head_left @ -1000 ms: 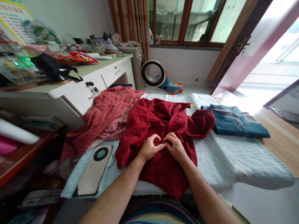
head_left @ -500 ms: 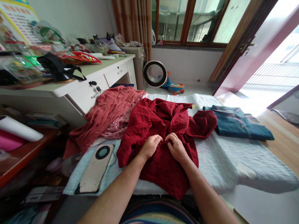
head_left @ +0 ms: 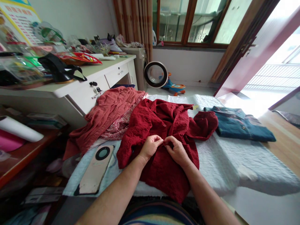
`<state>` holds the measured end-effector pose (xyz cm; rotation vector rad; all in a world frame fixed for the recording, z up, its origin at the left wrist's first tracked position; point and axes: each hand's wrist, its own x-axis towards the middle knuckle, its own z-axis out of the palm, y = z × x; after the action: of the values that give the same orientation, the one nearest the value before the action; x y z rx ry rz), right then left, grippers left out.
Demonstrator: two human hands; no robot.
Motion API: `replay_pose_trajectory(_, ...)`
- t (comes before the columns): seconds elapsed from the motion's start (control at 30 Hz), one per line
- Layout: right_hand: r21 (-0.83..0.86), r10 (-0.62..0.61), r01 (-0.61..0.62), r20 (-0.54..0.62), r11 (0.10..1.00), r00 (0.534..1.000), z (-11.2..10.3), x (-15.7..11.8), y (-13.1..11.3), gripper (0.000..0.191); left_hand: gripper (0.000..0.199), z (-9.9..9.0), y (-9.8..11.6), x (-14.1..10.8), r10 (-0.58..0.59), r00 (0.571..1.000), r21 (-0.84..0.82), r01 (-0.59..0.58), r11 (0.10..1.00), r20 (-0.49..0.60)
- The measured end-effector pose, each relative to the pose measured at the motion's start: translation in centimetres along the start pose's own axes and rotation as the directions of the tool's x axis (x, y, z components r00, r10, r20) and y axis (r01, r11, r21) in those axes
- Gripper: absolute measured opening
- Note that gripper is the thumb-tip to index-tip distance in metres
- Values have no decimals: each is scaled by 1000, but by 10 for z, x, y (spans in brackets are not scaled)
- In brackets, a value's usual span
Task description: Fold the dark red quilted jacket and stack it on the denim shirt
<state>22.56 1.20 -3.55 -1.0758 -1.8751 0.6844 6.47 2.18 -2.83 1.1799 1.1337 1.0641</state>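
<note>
Hands nearly touching here: the left hand (head_left: 150, 148) and right hand (head_left: 177, 152) both look pinched at the fingertips on the front of a dark red top (head_left: 164, 176), just nearside of a button (head_left: 164, 125), with the top spread rumpled over a pale quilted cloth (head_left: 217, 161). My worry is that a loose pinch could let that crinkly, bunched fabric slip. Also, the phone (head_left: 95, 172) lies near the left forearm (head_left: 122, 190), so a careless arm swing might shove it.
</note>
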Motion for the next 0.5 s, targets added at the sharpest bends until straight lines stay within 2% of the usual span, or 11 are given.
replay_pose_trajectory(0.17, -27, -37, 37, -5, 999, 999, 2, 0, -2, 29, 25, 2, 0, 0, -9, 1000, 0, 9, 1000, 30)
replay_pose_trajectory(0.33, -65, -52, 50, -29, 997, 998, 3, -1, 0, 27, 26, 4, -3, 0, 50, 999, 89, -50, 995, 7)
replay_pose_trajectory(0.5, -76, -47, 44, -38, 996, 998, 3, -1, 1, 21, 28, 5, -3, -2, 66, 997, 158, -62, 985, -25)
